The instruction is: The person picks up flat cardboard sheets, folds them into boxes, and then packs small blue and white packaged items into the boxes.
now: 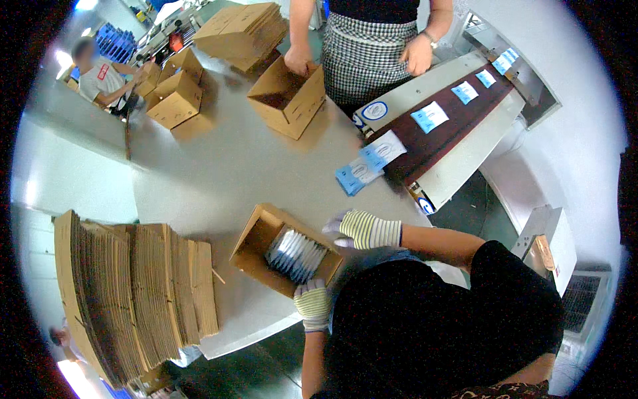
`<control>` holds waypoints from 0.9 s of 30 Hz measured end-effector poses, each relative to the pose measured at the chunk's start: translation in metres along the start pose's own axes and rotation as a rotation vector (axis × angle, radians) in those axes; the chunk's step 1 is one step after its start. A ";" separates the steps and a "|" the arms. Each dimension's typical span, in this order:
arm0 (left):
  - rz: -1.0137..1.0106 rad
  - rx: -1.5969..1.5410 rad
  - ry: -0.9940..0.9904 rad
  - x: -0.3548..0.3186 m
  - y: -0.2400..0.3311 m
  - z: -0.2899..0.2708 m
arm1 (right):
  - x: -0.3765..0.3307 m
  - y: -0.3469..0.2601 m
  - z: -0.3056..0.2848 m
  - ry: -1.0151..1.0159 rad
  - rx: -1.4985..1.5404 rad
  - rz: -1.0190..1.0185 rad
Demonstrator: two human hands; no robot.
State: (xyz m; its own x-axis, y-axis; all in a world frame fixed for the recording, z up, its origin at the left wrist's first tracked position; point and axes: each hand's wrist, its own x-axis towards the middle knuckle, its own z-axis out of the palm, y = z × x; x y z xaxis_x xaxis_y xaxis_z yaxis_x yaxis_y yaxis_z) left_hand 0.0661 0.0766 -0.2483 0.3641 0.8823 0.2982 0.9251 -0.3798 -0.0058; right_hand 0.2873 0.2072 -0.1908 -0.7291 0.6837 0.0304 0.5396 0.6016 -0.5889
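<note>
Shirt was behind left hand, whose fingers pinched box — right hand's unclear; packets beyond might topple, if pinch slipped.

Open brown carton on table; pale packets in row inside.

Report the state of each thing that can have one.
Near box: open, partly filled with packets
Far box: open
Top-left box: open
Left cartons: flattened, stacked
Upper cartons: flattened, stacked
Belt packets: lying flat
Belt: motion unclear
Left hand: gloved, at near box's rim
Right hand: gloved, beside near box
</note>
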 end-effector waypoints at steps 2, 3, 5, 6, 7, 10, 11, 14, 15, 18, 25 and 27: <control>0.019 0.002 0.059 0.000 -0.004 0.003 | 0.002 0.021 -0.003 -0.113 -0.174 0.119; 0.009 -0.003 0.009 0.001 -0.006 0.002 | 0.001 0.036 -0.002 -0.111 -0.104 0.147; -0.023 -0.026 -0.026 0.007 -0.005 -0.003 | 0.004 0.056 -0.011 -0.142 -0.103 0.202; -0.021 -0.030 -0.026 0.009 -0.005 -0.001 | 0.006 0.068 -0.015 -0.173 -0.100 0.252; -0.015 -0.053 -0.023 0.010 -0.006 0.000 | 0.003 0.096 -0.004 -0.045 -0.130 0.176; -0.021 -0.061 -0.009 0.009 -0.010 0.001 | 0.017 0.120 -0.030 0.011 -0.217 0.261; -0.030 -0.061 -0.037 0.013 -0.010 -0.003 | 0.022 0.136 -0.037 0.013 -0.286 0.276; -0.034 -0.058 -0.019 0.015 -0.014 -0.001 | 0.032 0.168 -0.059 -0.032 -0.345 0.323; -0.023 -0.057 0.033 0.015 -0.016 0.001 | 0.037 0.175 -0.066 -0.057 -0.414 0.322; -0.033 -0.062 0.054 0.021 -0.016 -0.003 | 0.050 0.202 -0.072 -0.075 -0.510 0.328; -0.080 -0.080 -0.058 0.022 -0.022 0.001 | 0.075 0.240 -0.058 -0.688 -0.500 0.429; -0.083 -0.154 -0.138 0.021 -0.025 0.002 | 0.067 0.239 -0.049 -0.620 -0.344 0.504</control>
State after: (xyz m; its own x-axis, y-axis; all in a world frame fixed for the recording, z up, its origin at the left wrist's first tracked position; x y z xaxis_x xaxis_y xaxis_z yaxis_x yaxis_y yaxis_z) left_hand 0.0510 0.1044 -0.2436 0.3081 0.9381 0.1584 0.9290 -0.3326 0.1625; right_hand 0.3877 0.4167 -0.2901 -0.4124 0.6143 -0.6727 0.8844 0.4472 -0.1339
